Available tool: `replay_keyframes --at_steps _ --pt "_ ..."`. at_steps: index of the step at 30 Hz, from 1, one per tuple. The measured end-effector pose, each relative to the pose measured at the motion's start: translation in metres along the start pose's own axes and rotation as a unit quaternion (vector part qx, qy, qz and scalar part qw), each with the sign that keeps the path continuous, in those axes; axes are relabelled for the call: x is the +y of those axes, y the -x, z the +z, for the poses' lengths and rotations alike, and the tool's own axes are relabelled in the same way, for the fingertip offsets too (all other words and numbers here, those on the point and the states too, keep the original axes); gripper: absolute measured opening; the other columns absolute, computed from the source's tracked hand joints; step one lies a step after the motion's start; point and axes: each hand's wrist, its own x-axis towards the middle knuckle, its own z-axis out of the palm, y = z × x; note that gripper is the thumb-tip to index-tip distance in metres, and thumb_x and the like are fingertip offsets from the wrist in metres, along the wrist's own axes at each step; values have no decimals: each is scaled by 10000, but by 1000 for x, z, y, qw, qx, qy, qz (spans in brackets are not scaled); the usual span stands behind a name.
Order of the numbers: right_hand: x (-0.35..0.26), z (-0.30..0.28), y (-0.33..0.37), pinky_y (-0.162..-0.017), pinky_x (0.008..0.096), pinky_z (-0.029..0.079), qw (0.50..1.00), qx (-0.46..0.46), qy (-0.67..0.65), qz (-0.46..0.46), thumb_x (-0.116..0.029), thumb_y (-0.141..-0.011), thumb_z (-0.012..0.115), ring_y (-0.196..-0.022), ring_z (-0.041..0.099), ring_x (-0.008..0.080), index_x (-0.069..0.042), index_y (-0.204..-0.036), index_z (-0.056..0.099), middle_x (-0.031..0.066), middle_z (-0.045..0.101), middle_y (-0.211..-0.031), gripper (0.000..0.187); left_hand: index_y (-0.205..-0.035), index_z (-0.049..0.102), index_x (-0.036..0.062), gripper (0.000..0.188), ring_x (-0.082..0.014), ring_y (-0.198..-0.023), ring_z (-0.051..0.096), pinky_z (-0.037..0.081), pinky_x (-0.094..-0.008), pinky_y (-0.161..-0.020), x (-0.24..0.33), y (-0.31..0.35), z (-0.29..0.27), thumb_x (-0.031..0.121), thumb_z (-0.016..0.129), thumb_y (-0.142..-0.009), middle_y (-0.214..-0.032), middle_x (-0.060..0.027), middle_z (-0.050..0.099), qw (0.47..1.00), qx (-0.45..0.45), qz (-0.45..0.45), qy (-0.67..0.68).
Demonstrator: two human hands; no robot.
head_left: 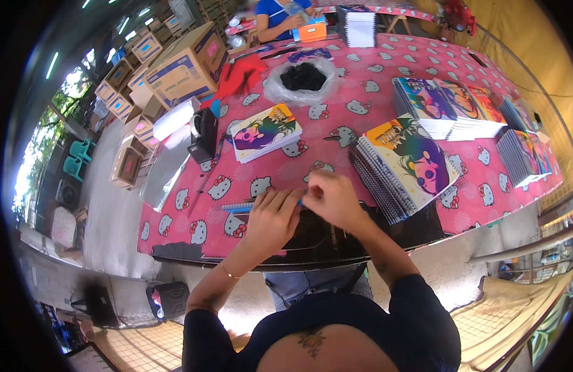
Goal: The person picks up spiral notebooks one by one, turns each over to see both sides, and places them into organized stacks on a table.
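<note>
My left hand [273, 217] lies over a narrow light-blue and white strip [237, 207] with a ridged edge, perhaps a notebook's bound spine; its fingers are closed on it, and they hide most of it. Beside it, my right hand [336, 201] is pinched at the strip's right end; what its fingertips hold is too small to make out. To the right leans a stack of spiral notebooks [417, 164] with colourful covers. Beyond my hands lies a smaller pile of notebooks [266, 130] with the same cover.
A pink patterned cloth [237, 183] covers the table. Notebook stacks [426, 105] stand at the far right. A plastic bag of black pieces [302, 77], a black case [203, 135] and cardboard boxes [184, 65] are farther off. Across the table a person in blue [274, 22] handles an orange item.
</note>
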Motion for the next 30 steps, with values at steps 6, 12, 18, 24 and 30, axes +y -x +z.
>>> replay_keyframes --at_steps 6,12,18,24,30 --pt "-41 -58 28 -886 382 530 995 97 27 -12 -128 -857 745 -1038 676 337 -48 -1118 701 171 692 -1121 277 -1178 640 2 300 -335 -844 704 558 -424 -737 -21 -25 -58 -6 672 -880 -1056 -171 702 998 -37 -17 55" --pt "16 -204 98 -1027 383 456 853 410 294 133 -145 -1005 617 -1186 617 266 12 -1311 640 174 666 -1291 345 -1173 671 16 270 -357 -1044 703 583 -437 -869 43 -115 -35 0 625 -907 -1136 -181 708 919 259 244 170" --pt "74 -211 127 -949 285 475 908 367 14 201 -99 -1021 622 -1043 622 130 42 -1237 679 80 721 -1118 264 -1254 676 107 418 -294 -1297 581 410 -495 -1141 73 -129 107 38 672 -842 -1372 -110 617 913 34 342 221" --pt "78 -216 141 -1032 341 463 889 413 19 196 0 -1011 457 -1241 601 243 33 -1337 615 155 630 -1372 364 -1254 667 94 369 -292 -1283 589 422 -486 -1127 54 -140 73 114 678 -886 -1320 -136 637 916 31 340 213" --pt "14 -200 133 -953 349 495 827 517 212 59 -59 -1010 537 -1102 635 226 18 -1224 653 157 659 -1256 254 -1207 682 54 371 -398 -1020 662 552 -446 -903 -173 -83 45 201 739 -872 -1143 -195 669 991 -94 -35 -87"
